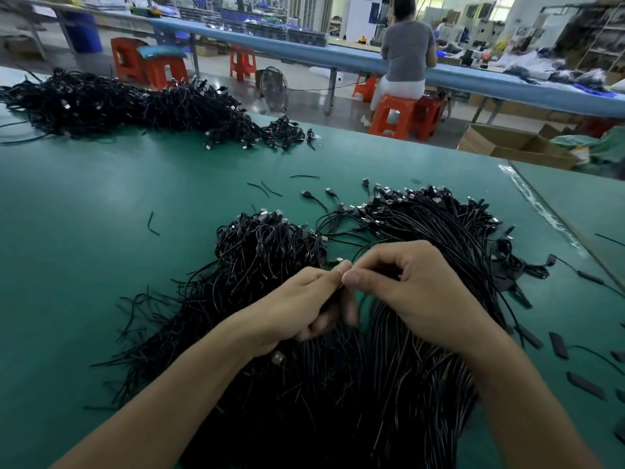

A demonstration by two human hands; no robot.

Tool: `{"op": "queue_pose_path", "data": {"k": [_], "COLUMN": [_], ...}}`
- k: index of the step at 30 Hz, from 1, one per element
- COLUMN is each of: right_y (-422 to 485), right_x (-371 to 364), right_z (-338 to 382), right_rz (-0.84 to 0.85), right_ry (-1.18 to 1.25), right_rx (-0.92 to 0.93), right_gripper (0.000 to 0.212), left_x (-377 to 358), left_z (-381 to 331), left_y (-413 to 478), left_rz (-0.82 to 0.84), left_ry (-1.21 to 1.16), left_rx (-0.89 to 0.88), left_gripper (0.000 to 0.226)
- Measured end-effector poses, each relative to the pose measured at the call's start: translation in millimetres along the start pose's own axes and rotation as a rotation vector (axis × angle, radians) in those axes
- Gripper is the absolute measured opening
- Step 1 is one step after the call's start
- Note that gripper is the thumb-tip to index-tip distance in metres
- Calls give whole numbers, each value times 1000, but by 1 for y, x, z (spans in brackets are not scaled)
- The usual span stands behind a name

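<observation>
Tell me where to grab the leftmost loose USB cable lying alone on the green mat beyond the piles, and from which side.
Probably best to pinch its rigid plug across its narrow sides, coming from above and the left. The plug lies flat on bare mat there, while its thin cord trails right toward the tangled pile.

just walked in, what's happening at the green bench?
A person is working through black cables by hand. The left hand and right hand meet fingertip to fingertip, both pinching one thin cable above the near heap. More cables with plugs fan out behind it, and a bigger heap lies at the far end of the table. Someone else sits at the next bench, back turned.
</observation>
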State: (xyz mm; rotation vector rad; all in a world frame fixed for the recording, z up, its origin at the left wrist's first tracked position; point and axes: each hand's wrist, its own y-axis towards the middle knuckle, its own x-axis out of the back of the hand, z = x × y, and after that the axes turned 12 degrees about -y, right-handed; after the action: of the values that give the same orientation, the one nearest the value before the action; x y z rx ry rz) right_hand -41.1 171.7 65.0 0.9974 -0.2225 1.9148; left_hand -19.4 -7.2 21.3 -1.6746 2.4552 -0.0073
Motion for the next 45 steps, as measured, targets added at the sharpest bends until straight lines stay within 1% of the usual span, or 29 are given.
{"op": "queue_pose_path", "data": {"k": [2, 3, 6, 8, 10, 11, 14, 15, 16, 17, 18, 19, 20, 21, 22, 24, 26, 27, 28, 30, 31, 33, 34, 36, 38, 41, 42, 44, 45], "right_y": [1, 2, 3, 3, 1, 0, -3, -4, -5, -6, -6, -6, -5, -4, -2, 0, 2, 3, 4, 4, 4, 2, 1, -1, -4, -6, -7, -8, -9], "right_x": [-5, -8, -16, -19, -19, -20, -22, -22, -21, -19, -16, -14, -11, -8, -5, -2, -2, -4, -8, -17, -22, -30, -33, -37, -38, -33, -31, -27, -24], "right_z": [2, 3, 2, -1, -3, -1, 7, 10, 13, 14, 16, 17, 18, 20, 21, 20, 16, 14, 11, 5, 3, 2, 2, 6, 11, 16, 17, 19, 19], "right_rz": [-113, -161, -206, -209, -166, -108, 108, 152, 184, 211, 228, 227, 203, 163, 111, -6, -107, -146, -179, -207, -200, -156, -121, -21, 99, 231, 269, 309, 293], "right_ry": [43, 83, 221, 179, 87, 31, -140, -159, -176, -199, -225, -244, -256, -250, -217, -98, -10, 9, 18, 47, 73, 93, 72, -2, -75, -185, -215, -248, -267], "right_rx": [11, -2, -88, -166, -221, -215, -127, -110, -98, -88, -76, -59, -37, -17, -1, 11, -11, -28, -44, -94, -128, -168, -158, -123, -105, -81, -69, -33, -8], "right_gripper": [12, 12, 17, 17, 23, 28, 33, 36, 38, 39, 39, 36, 32, 27, 22, 15, 13, 12, 11, 12, 16, 24, 28, 36, 36, 30, 30, 28, 26], "left_x": [1, 1, 2, 3, 3, 3, 2, 0, 0, 0, 0, -1, -3, -5, -7, -8, -7, -5, -3, 0, 3, 6, 7, 7, 7, 6, 6, 6, 5], "left_z": [-6, -9, -15, -17, -18, -19, -18, -17, -14, -10, -7, -6, -6, -6, -7, -10, -12, -13, -14, -18, -19, -22, -25, -28, -26, -16, -11, -4, -3], "left_y": [-5, -6, -7, -5, -1, 1, 8, 10, 12, 13, 13, 11, 8, 4, 0, -6, -8, -8, -8, -9, -9, -9, -7, -3, 2, 7, 9, 9, 8], "left_rz": [130, 178, 249, 224, 143, 87, -20, -57, -135, -253, -370, -419, -398, -340, -271, -147, -111, -96, -64, 63, 142, 247, 250, 131, -34, -170, -234, -388, -409], "left_ry": [-188, -273, -482, -638, -789, -836, -906, -873, -766, -569, -311, -74, 88, 156, 135, -4, -63, -119, -238, -555, -683, -876, -948, -1012, -954, -716, -578, -196, -21], "left_rx": [71, 79, 13, -55, -122, -164, -311, -356, -398, -433, -460, -460, -432, -372, -281, -87, 39, 76, 102, 140, 137, 57, -3, -136, -283, -414, -443, -460, -435], "left_gripper": [73, 74, 57, 47, 45, 45, 45, 45, 46, 44, 40, 37, 36, 41, 47, 58, 65, 65, 62, 56, 55, 49, 46, 46, 46, 45, 44, 37, 34]}}
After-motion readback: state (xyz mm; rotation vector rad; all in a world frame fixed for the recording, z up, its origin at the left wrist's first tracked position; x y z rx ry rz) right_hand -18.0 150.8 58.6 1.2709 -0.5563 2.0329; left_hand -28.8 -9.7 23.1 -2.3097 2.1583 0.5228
